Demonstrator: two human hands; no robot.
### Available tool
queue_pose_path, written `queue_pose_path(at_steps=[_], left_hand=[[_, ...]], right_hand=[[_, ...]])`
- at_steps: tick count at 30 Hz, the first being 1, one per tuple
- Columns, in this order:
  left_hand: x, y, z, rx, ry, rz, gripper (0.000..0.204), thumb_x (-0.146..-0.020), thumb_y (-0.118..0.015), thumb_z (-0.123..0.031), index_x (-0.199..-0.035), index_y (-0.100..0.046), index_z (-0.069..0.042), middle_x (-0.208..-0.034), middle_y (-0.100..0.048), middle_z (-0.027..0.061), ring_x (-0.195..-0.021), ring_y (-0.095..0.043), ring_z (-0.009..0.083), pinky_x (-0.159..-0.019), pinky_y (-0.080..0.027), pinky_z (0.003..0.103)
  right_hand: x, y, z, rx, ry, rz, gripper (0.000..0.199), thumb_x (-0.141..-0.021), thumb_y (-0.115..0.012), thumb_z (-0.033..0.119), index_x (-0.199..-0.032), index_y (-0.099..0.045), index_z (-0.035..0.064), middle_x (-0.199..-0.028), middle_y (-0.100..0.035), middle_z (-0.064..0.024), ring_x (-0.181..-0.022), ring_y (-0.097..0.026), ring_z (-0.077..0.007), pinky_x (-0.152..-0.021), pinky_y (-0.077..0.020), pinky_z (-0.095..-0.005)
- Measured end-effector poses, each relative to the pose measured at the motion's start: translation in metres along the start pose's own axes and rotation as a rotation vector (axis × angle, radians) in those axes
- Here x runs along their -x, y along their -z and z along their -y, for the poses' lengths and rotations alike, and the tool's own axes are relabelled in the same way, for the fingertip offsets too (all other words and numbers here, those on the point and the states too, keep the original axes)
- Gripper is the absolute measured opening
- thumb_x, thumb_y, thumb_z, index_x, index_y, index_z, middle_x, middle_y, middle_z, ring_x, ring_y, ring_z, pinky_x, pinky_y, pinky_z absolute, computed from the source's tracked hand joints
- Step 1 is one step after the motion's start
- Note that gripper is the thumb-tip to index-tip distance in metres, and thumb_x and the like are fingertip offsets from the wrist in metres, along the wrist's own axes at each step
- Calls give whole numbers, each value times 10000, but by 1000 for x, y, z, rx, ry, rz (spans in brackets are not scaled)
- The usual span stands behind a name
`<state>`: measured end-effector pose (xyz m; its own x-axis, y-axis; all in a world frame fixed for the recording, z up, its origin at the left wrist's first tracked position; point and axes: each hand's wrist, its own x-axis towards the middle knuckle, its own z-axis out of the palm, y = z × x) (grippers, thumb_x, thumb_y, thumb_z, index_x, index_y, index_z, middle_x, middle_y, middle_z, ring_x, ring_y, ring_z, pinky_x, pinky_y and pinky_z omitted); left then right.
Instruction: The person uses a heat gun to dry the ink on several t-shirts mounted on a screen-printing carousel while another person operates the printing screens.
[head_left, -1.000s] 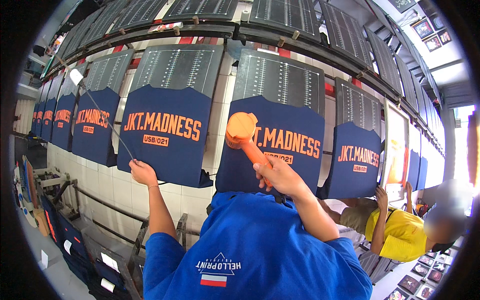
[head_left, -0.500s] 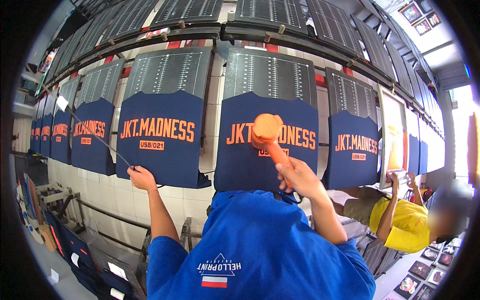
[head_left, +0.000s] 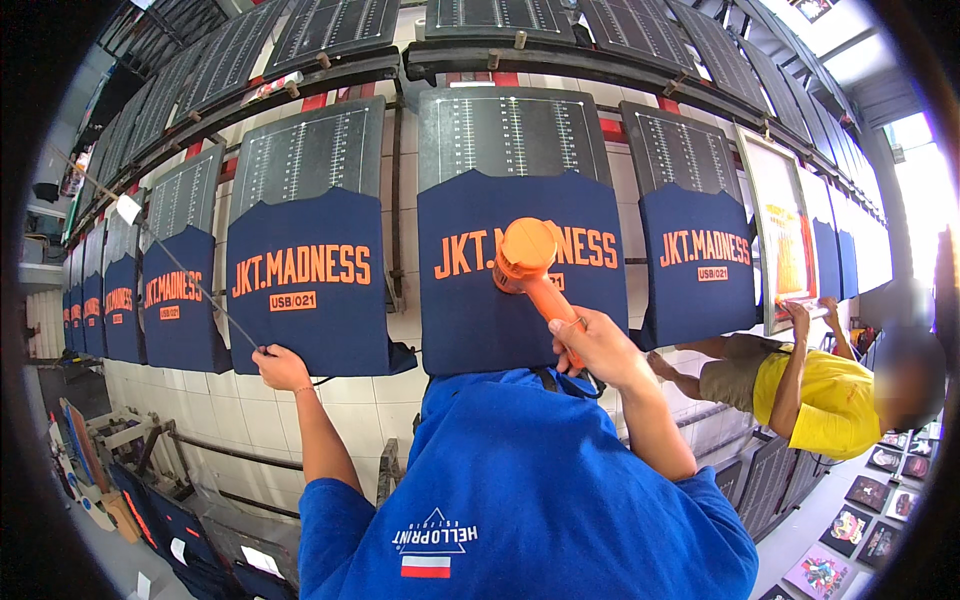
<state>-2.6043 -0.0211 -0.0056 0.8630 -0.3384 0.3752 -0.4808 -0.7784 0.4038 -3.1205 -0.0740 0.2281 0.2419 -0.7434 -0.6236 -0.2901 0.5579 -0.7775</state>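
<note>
In my right hand [head_left: 600, 347] is the handle of an orange hair dryer [head_left: 530, 250], its round head over the orange print of a navy T-shirt [head_left: 470, 325] in front of me. The dryer hides the middle of that print; whether it touches the cloth I cannot tell. A dark cord [head_left: 597, 388] shows below its handle. My left hand [head_left: 282, 368] is closed on a thin dark cord [head_left: 195, 285] that runs up to the far left and carries a white tag [head_left: 128, 209]. Beside this hand lies another printed navy T-shirt [head_left: 315, 335].
Black ruled boards [head_left: 512, 115] bear the shirts in a long row; a second row of boards [head_left: 335, 25] stands behind. To the right, a person in a yellow shirt [head_left: 825, 400] holds a framed printing screen [head_left: 790, 240]. A metal rack [head_left: 125, 430] stands low at left.
The view has shifted a little, so the boards and shirts sit farther left. My right hand still holds the dryer over the same shirt's print; my left still grips the cord.
</note>
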Motion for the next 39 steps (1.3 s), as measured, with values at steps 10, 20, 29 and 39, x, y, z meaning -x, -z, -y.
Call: queue_pose_path(at_steps=[10, 20, 29, 39], left_hand=[[1, 1, 4, 10, 9, 8, 270, -925, -491, -203, -1055, -611, 0, -961, -704, 203, -897, -663, 422, -780, -498, 527], [-1, 3, 4, -18, 31, 30, 301, -920, -509, -222, -1100, -608, -2, -1016, -706, 220, -927, -673, 421, -805, -507, 517], [-1, 1, 7, -11, 18, 25, 294, -916, -515, -217, -1097, -613, -7, -1014, -707, 217, -932, -675, 418, -810, -509, 514], [-4, -4, 11, 17, -23, -16, 306, -905, -524, -221, -1083, -627, 6, -1006, -704, 221, -922, -670, 429, -796, -511, 518]], right_hand=[[9, 9, 2, 38, -35, -71, 354, -990, -601, 334, -1035, -582, -17, -781, -597, -47, -610, -627, -112, -513, -507, -248], [18, 25, -4, -2, -10, -122, 360, -990, -597, 354, -1016, -585, -5, -772, -589, -33, -608, -623, -101, -511, -507, -228], [21, 38, -16, -28, 1, -200, 371, -987, -602, 361, -1056, -585, -3, -773, -586, -24, -599, -618, -99, -504, -506, -229], [37, 54, -26, -49, -43, -247, 419, -980, -598, 391, -1063, -588, -20, -814, -619, -60, -619, -648, -122, -496, -520, -241]])
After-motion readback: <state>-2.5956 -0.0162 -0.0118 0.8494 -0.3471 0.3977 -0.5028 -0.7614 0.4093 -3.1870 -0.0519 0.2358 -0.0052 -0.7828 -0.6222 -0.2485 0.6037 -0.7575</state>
